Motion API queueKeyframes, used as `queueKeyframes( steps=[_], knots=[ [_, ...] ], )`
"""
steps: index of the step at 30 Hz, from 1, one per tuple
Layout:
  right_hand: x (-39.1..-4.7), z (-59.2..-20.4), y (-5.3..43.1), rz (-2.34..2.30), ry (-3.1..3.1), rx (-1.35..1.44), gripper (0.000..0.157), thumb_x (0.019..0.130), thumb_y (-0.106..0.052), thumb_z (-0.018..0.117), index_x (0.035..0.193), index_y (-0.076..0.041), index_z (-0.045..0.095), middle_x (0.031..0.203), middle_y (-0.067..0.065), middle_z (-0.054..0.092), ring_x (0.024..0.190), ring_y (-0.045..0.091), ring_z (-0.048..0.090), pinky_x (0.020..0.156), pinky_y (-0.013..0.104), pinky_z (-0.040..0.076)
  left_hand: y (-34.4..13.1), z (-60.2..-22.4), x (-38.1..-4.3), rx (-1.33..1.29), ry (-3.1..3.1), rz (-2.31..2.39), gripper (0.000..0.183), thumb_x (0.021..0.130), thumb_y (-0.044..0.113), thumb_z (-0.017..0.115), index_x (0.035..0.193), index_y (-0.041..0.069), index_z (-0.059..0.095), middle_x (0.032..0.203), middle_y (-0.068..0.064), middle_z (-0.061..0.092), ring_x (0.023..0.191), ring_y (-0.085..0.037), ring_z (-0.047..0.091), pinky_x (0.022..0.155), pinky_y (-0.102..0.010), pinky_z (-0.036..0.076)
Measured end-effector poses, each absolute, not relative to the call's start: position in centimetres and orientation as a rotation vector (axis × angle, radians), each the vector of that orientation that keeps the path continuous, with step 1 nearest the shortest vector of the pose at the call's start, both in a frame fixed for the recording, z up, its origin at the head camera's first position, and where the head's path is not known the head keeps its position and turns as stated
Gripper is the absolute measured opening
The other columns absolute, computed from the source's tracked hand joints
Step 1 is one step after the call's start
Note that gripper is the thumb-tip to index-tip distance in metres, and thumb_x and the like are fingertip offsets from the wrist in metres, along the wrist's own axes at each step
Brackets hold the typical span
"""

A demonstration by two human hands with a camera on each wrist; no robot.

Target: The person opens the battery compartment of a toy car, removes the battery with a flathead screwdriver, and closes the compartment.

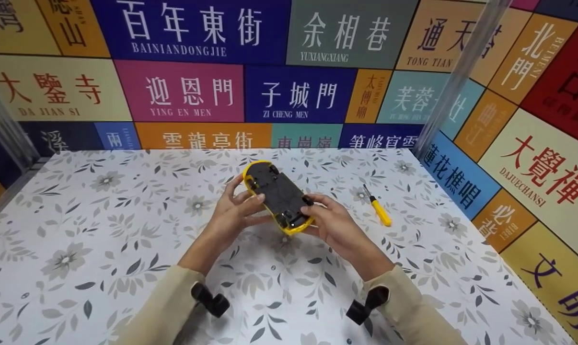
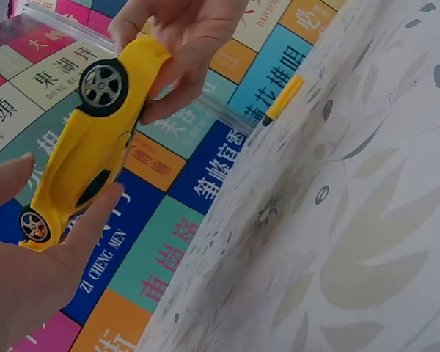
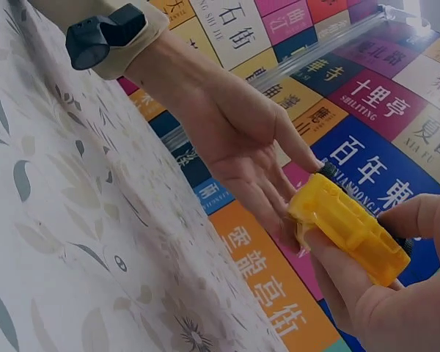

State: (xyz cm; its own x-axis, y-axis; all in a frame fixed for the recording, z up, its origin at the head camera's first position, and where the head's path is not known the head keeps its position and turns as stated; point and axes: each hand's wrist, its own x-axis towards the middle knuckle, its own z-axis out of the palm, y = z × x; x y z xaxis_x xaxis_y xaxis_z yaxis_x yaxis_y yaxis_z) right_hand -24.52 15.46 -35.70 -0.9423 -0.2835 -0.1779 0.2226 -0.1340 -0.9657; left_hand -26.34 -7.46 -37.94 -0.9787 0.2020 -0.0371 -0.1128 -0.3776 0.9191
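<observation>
Yellow toy car (image 1: 278, 196) held upside down above the flowered table (image 1: 102, 230), gripped at one end by the left hand (image 1: 234, 211), at the other by the right hand (image 1: 334, 225), yellow screwdriver (image 1: 378, 207) lying nearby

Yellow toy car (image 1: 278, 196), held above the floral tabletop, turned upside down so that its black underside faces up. Its long axis runs from 11 o'clock to 5 o'clock in the head view. The left wrist view shows the glossy yellow body (image 2: 92, 143) side-on, with a dark side window and two wheels with silver spoked hubs. The left hand (image 1: 235, 211) holds the car at its 9 o'clock flank, and the right hand (image 1: 335, 225) grips its near end at 5 o'clock. The car is clear of the table.
</observation>
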Motion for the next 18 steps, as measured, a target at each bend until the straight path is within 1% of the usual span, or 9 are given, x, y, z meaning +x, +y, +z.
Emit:
queueKeyframes(
  steps=[2, 4, 7, 12, 15, 18],
  knots=[
    [-24.45, -35.84, 15.40, -2.140, 1.834, -0.072, 0.044, 0.100, -0.009, 0.055, 0.141, -0.003, 0.040, 0.146, 0.021, 0.044, 0.124, 0.026, 0.059, 0.099, 0.040, 0.057, -7.41, -38.19, -26.26, 0.162, 1.607, 2.408, 0.096, 0.094, 0.006, 0.066, 0.161, 0.034, 0.002, 0.152, -0.021, 0.043, 0.113, -0.034, 0.068, 0.095, -0.053, 0.058],
    [-24.39, -35.95, 15.33, -2.135, 1.877, -0.063, 0.045, 0.099, -0.008, 0.058, 0.141, -0.003, 0.043, 0.140, 0.020, 0.049, 0.121, 0.025, 0.061, 0.100, 0.040, 0.057, -7.39, -38.38, -26.23, 0.192, 1.573, 2.385, 0.101, 0.094, 0.003, 0.065, 0.160, 0.040, -0.001, 0.150, -0.025, 0.044, 0.116, -0.038, 0.066, 0.095, -0.056, 0.057],
    [-24.37, -36.19, 15.25, -2.117, 1.935, -0.043, 0.044, 0.097, -0.007, 0.061, 0.139, -0.002, 0.048, 0.134, 0.018, 0.055, 0.117, 0.023, 0.061, 0.103, 0.042, 0.054, -7.44, -38.59, -26.28, 0.207, 1.531, 2.381, 0.105, 0.093, -0.003, 0.064, 0.158, 0.046, -0.002, 0.149, -0.028, 0.043, 0.123, -0.043, 0.061, 0.096, -0.058, 0.056],
    [-24.39, -36.57, 15.22, -2.039, 2.007, -0.019, 0.046, 0.096, -0.014, 0.066, 0.139, -0.005, 0.052, 0.135, 0.015, 0.057, 0.115, 0.021, 0.062, 0.107, 0.046, 0.050, -7.55, -38.54, -26.44, 0.202, 1.496, 2.385, 0.112, 0.090, -0.010, 0.062, 0.157, 0.050, -0.005, 0.153, -0.026, 0.036, 0.132, -0.045, 0.053, 0.097, -0.059, 0.055],
    [-24.36, -36.64, 15.24, -2.000, 2.032, -0.009, 0.048, 0.094, -0.016, 0.068, 0.139, -0.007, 0.053, 0.135, 0.015, 0.059, 0.112, 0.020, 0.064, 0.102, 0.044, 0.052, -7.64, -38.45, -26.45, 0.219, 1.501, 2.382, 0.115, 0.089, -0.013, 0.061, 0.157, 0.050, -0.008, 0.155, -0.026, 0.033, 0.132, -0.046, 0.053, 0.097, -0.058, 0.055],
    [-24.31, -36.62, 15.25, -1.985, 2.033, -0.014, 0.048, 0.093, -0.015, 0.069, 0.138, -0.007, 0.054, 0.133, 0.016, 0.061, 0.108, 0.020, 0.066, 0.096, 0.039, 0.056, -7.79, -38.46, -26.38, 0.262, 1.526, 2.369, 0.116, 0.089, -0.014, 0.060, 0.156, 0.049, -0.011, 0.156, -0.027, 0.032, 0.132, -0.047, 0.052, 0.097, -0.058, 0.055]
  ],
)
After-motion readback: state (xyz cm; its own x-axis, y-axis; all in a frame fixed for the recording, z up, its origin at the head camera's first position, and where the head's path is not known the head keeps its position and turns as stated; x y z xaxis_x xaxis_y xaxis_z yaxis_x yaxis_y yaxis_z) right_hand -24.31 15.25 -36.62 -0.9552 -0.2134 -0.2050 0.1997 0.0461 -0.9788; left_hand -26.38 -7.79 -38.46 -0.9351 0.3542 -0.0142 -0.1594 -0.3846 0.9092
